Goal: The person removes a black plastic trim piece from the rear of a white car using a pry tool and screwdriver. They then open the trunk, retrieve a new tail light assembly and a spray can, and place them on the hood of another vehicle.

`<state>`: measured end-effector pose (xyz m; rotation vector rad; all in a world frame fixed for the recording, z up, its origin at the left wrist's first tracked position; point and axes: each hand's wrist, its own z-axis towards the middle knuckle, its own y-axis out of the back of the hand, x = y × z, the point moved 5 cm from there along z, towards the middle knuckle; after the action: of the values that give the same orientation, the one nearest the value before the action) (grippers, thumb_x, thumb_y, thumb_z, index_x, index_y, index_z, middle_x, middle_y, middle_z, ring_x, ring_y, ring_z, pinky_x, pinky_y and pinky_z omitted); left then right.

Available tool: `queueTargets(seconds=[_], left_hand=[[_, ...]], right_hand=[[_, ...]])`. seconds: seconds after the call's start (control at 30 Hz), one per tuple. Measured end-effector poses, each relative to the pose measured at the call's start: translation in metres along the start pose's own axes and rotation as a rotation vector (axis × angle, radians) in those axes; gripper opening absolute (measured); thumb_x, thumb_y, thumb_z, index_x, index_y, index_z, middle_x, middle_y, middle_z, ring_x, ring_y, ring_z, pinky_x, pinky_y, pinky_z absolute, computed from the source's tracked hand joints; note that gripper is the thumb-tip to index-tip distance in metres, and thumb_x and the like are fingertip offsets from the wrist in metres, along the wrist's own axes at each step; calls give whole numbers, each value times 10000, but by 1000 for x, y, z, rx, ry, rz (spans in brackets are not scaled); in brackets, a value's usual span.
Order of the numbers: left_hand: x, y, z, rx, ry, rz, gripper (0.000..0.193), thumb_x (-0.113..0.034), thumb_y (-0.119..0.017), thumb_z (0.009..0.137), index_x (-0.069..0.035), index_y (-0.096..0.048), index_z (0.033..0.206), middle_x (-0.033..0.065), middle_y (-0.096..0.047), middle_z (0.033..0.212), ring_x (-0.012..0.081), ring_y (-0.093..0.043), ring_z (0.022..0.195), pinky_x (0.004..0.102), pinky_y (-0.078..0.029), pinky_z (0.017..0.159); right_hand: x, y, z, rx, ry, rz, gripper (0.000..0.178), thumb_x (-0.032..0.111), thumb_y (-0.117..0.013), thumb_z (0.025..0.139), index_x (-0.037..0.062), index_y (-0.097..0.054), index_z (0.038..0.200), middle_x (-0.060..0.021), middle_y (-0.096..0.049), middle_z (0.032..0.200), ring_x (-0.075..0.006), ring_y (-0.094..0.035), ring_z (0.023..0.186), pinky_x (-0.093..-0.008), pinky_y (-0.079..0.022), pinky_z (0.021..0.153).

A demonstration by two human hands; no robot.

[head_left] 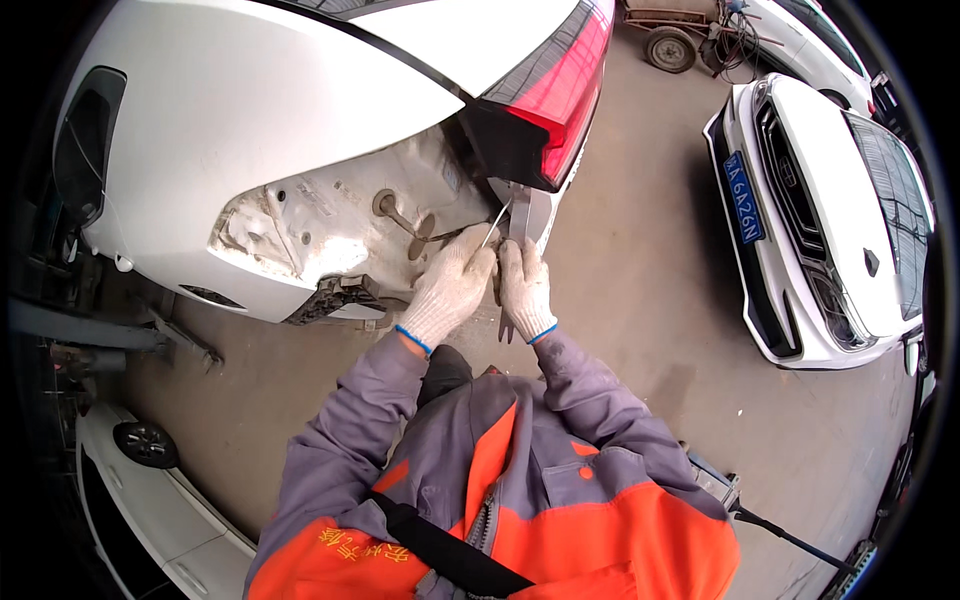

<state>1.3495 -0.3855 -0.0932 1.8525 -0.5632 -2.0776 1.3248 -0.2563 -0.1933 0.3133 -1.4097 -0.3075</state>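
Note:
My left hand, in a white knit glove with a blue cuff, is closed, with a thin pale rod rising from its fingertips. Close beside it my right hand, gloved alike, has its fingers curled; a narrow dark piece shows below them, its kind unclear. Both hands are at the rear corner of a white car, under its red tail light. A grey metal-looking strip hangs just above my right fingers. Left of my hands, bare, dirty body metal is exposed.
Another white car stands at the right, facing this way. A two-wheeled cart with hoses is at the far end. At lower left is a white car, and a metal arm extends below the bodywork. Concrete floor lies between the cars.

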Motion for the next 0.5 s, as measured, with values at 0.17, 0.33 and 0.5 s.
queueTargets(seconds=[0.17, 0.33, 0.5], left_hand=[[12, -6, 18, -21, -7, 80, 350, -212, -501, 979, -25, -568, 1267, 233, -636, 1180, 407, -603, 1106, 445, -487, 937], [13, -17, 29, -97, -110, 95, 321, -225, -498, 981, -46, -564, 1240, 199, -645, 1152, 409, -628, 1004, 454, -508, 855], [37, -30, 32, -193, -66, -190, 237, -191, -533, 972, -28, -615, 1124, 134, -680, 918, 278, -663, 833, 383, -523, 774]], right_hand=[[12, 10, 3, 36, -209, 251, 282, 210, -470, 996, 21, -601, 1159, -189, -648, 789, -306, -637, 653, -429, -504, 632], [-4, 9, 1, 31, -180, 171, 250, 199, -503, 988, 13, -597, 1125, -199, -641, 790, -369, -645, 727, -460, -494, 664], [7, 14, -2, 22, -254, 316, 226, 210, -498, 993, 7, -586, 1037, -116, -576, 618, -222, -582, 537, -396, -474, 539]])
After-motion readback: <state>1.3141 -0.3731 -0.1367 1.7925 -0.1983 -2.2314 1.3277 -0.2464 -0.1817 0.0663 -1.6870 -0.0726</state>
